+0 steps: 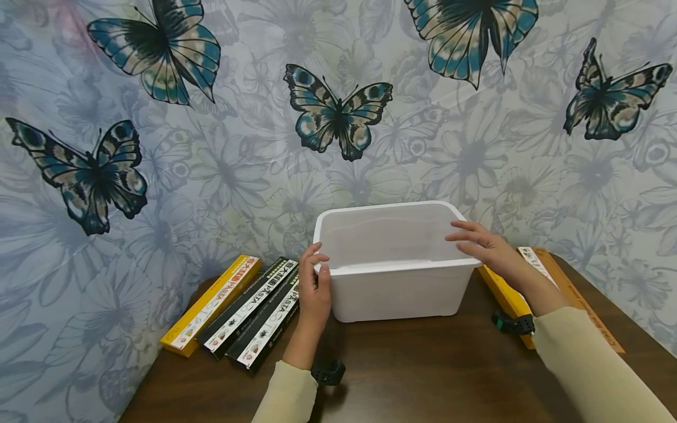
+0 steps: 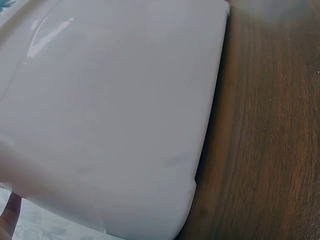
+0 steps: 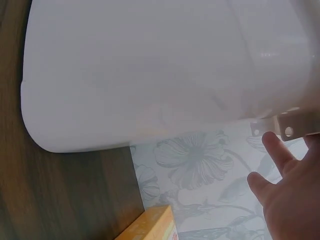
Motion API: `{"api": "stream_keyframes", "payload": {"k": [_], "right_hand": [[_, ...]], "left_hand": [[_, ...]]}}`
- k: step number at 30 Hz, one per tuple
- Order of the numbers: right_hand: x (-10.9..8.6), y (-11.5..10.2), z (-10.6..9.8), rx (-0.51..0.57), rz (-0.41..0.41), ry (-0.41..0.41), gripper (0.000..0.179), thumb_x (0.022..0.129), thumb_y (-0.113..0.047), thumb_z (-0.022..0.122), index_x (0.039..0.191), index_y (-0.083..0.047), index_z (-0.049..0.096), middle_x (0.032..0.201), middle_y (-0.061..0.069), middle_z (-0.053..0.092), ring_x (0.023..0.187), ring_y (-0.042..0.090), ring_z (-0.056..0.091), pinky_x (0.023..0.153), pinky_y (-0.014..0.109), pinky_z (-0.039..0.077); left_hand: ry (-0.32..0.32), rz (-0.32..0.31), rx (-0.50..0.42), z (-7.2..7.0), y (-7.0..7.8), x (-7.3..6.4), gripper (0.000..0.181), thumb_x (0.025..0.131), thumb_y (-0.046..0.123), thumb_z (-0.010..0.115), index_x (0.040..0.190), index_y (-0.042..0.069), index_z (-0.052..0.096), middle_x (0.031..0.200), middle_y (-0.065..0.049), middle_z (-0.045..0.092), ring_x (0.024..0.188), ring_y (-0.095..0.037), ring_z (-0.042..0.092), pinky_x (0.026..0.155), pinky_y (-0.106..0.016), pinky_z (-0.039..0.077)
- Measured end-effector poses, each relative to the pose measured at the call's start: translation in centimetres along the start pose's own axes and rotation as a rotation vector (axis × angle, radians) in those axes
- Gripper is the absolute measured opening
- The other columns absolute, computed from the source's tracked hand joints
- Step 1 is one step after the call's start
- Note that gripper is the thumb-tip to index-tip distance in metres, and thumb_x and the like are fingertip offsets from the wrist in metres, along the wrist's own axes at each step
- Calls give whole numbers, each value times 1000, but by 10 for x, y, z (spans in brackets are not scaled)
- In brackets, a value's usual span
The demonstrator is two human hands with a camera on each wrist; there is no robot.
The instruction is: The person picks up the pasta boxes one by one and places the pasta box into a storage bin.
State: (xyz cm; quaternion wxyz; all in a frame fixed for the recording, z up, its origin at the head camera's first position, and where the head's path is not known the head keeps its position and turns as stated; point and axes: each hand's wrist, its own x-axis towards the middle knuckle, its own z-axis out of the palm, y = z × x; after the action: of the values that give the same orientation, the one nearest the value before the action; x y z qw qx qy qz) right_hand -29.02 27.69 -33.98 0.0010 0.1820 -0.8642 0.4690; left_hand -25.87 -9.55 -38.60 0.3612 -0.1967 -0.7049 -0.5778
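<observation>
A white plastic bin [image 1: 402, 294] with a wide rim stands upright on the table. At its left end my left hand [image 1: 314, 294] grips the rim, fingers bent over the edge and thumb against the outside. In the left wrist view one fingertip [image 2: 11, 212] shows beside the bin's pale wall [image 2: 115, 110]. My right hand [image 1: 489, 249] is at the opposite end, its fingers stretched out over the rim. The right wrist view shows fingers [image 3: 280, 155] spread near the bin's handle [image 3: 297, 125]; whether they touch it I cannot tell.
Left of the bin lie a yellow pasta box [image 1: 211, 302] and two black pasta boxes [image 1: 248, 311], side by side. A yellow box [image 1: 505, 294] and an orange-brown box [image 1: 579, 299] lie to the right, partly behind my right arm. A butterfly-patterned wall [image 1: 238, 176] rises behind the brown table [image 1: 423, 370].
</observation>
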Motion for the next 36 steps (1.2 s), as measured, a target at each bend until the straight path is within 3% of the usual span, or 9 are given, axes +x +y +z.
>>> {"api": "stream_keyframes", "payload": {"k": [8, 11, 16, 20, 22, 27, 29, 31, 36], "right_hand": [[-5, 2, 10, 41, -56, 115, 46, 106, -33, 46, 138, 0, 54, 164, 15, 27, 153, 42, 12, 113, 72, 18], [-10, 1, 20, -7, -90, 249, 44, 108, -31, 42, 133, 0, 59, 160, 16, 36, 150, 41, 23, 120, 44, 28], [-18, 4, 35, -73, -136, 411, 42, 109, -29, 37, 131, -4, 63, 158, 13, 41, 148, 36, 31, 100, 5, 27], [-21, 6, 41, -62, -138, 441, 42, 109, -31, 38, 136, -7, 60, 160, 11, 38, 151, 30, 28, 98, 2, 26], [-23, 6, 43, -74, -132, 446, 42, 109, -31, 39, 138, -8, 57, 161, 11, 37, 152, 32, 26, 111, 16, 30], [-28, 2, 49, -134, -137, 448, 44, 105, -26, 48, 146, -9, 49, 161, 15, 33, 147, 42, 29, 101, 31, 41], [-31, 2, 51, -145, -141, 451, 51, 103, -23, 54, 151, -10, 42, 161, 18, 31, 142, 45, 33, 90, 14, 37], [-37, 3, 53, -145, -136, 448, 63, 100, -21, 59, 156, -12, 31, 161, 22, 28, 139, 49, 36, 95, 7, 35], [-55, 9, 55, -158, -86, 430, 86, 96, -20, 66, 161, -11, 11, 158, 30, 21, 132, 58, 40, 96, 3, 37]], "left_hand": [[-2, 5, 0, 0, 0, 0, 15, 94, -1, 45, 105, -7, 54, 143, -32, 46, 135, -48, 43, 106, -59, 34], [-1, 5, 2, 0, -1, -1, 15, 94, -2, 46, 105, -7, 54, 143, -32, 46, 135, -49, 43, 106, -61, 33], [-8, 7, -8, -1, -2, -1, 16, 95, -1, 45, 106, -8, 53, 143, -32, 45, 136, -49, 41, 106, -61, 32], [-12, 12, -14, -2, -4, -2, 16, 97, 1, 45, 107, -9, 53, 144, -32, 45, 136, -48, 41, 107, -62, 32], [-14, 8, -14, -2, -5, -2, 15, 97, 1, 46, 107, -8, 53, 144, -32, 45, 136, -48, 41, 107, -61, 32], [-19, 4, -17, -3, -7, -2, 14, 96, 0, 46, 107, -6, 53, 145, -31, 44, 137, -48, 41, 107, -62, 32], [-22, 9, -21, -4, -7, -2, 14, 97, 0, 46, 107, -6, 53, 145, -32, 44, 137, -48, 40, 107, -62, 32], [-22, 16, -24, -3, -7, -2, 14, 97, 0, 46, 107, -7, 53, 144, -32, 44, 136, -48, 40, 107, -61, 32], [-29, 20, -30, -3, -7, 0, 15, 97, 0, 47, 107, -8, 53, 144, -32, 44, 136, -49, 41, 107, -62, 32]]}}
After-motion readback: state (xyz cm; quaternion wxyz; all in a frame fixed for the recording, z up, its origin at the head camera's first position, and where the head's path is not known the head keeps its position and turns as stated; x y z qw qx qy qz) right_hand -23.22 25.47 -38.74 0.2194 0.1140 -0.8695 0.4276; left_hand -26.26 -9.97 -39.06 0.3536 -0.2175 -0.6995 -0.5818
